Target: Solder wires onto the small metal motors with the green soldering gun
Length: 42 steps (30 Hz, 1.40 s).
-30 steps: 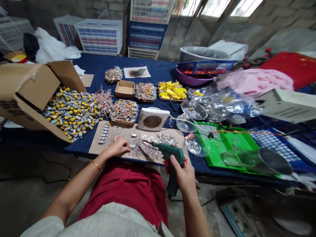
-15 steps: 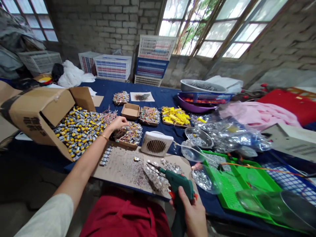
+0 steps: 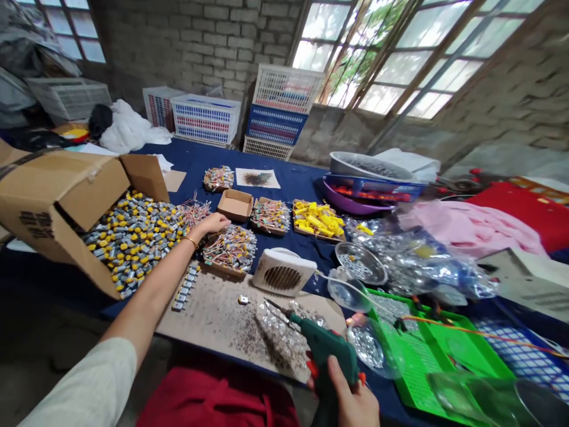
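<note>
My left hand reaches out over the back left corner of a cardboard tray of small motors with thin wires. Its fingers are pinched together, and whatever they hold is too small to make out. In my right hand is a green soldering gun, gripped by its handle. Its tip points left, above a crumpled clear plastic sheet on the cardboard work board. A single motor lies left of the tip. Farther left, several motors stand in a row.
A tipped cardboard box spills motors at left. Behind the board stands a small white fan. Farther back are an empty cardboard tray and yellow parts. Dishes of metal bits and a green tray stand right.
The view has tilted and shifted slightly. My left hand stays at the tray of wired motors, and my right hand still holds the soldering gun over the board.
</note>
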Motion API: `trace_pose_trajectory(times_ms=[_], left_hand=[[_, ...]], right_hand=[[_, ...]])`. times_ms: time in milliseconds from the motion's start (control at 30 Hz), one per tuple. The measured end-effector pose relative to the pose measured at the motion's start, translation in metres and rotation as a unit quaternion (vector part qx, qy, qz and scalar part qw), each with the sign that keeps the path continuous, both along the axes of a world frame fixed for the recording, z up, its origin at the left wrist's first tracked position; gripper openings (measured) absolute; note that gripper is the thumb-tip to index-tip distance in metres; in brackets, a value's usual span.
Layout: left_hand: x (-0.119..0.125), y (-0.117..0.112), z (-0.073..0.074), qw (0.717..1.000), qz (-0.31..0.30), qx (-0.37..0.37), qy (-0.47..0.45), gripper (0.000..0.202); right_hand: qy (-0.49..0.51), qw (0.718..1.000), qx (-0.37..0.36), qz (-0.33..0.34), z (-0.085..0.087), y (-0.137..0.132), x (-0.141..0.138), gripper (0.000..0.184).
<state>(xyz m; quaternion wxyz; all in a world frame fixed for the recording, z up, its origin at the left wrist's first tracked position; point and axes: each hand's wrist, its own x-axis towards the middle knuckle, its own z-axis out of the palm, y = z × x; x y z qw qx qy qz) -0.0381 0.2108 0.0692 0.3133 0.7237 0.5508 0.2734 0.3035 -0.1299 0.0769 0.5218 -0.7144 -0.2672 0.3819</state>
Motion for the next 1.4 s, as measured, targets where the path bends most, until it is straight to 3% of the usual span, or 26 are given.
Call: trace_pose_trajectory(times_ms=[67,167,267,333,433,567,667,867,1033,1167,1267,1333,1400], left_hand=[[-0.018,-0.017,0.016,0.994,0.068,0.077,-0.036,0.03],[-0.052,-0.069,0.023,0.947,0.226,0.224,-0.047,0.034],[-0.072,-0.128,0.004,0.921,0.318,0.199,0.106,0.027],[-0.074,-0.148,-0.011,0.918,0.327,0.141,0.174,0.021],[-0.07,-0.134,-0.016,0.927,0.283,0.123,0.214,0.022],[-0.068,-0.086,0.0,0.932,0.193,0.1,0.29,0.022],[-0.072,-0.068,0.003,0.924,0.17,0.045,0.34,0.022],[-0.083,-0.07,-0.012,0.939,0.149,0.008,0.309,0.014],[-0.085,-0.073,-0.012,0.944,0.192,0.035,0.267,0.011],[-0.09,-0.072,-0.004,0.947,0.274,0.072,0.152,0.01],[-0.095,-0.07,0.004,0.95,0.303,0.054,-0.056,0.011],[-0.097,-0.072,0.009,0.929,0.309,0.009,-0.205,0.013],[-0.096,-0.077,0.013,0.906,0.314,-0.027,-0.282,0.015]], right_hand=[[0.028,0.999,-0.02,-0.001,-0.001,0.0,-0.002,0.062],[0.058,0.998,-0.021,-0.001,-0.005,-0.004,-0.005,0.078],[0.079,0.996,-0.028,0.008,-0.01,-0.005,-0.007,0.082],[0.083,0.995,-0.049,0.025,-0.012,-0.003,-0.009,0.079],[0.076,0.993,-0.064,0.057,-0.012,0.001,-0.013,0.072],[0.077,0.994,-0.058,0.046,-0.008,-0.001,-0.018,0.064],[0.074,0.996,-0.042,0.032,-0.006,-0.005,-0.019,0.061],[0.089,0.994,-0.059,0.022,-0.013,-0.006,-0.01,0.058],[0.08,0.995,-0.052,0.037,-0.016,-0.006,-0.006,0.054],[0.098,0.994,-0.04,0.025,-0.012,-0.009,-0.008,0.056],[0.11,0.993,-0.052,0.004,-0.008,-0.013,-0.01,0.056],[0.105,0.993,-0.05,-0.004,-0.005,-0.017,-0.01,0.058],[0.098,0.994,-0.038,-0.011,-0.001,-0.023,-0.011,0.065]])
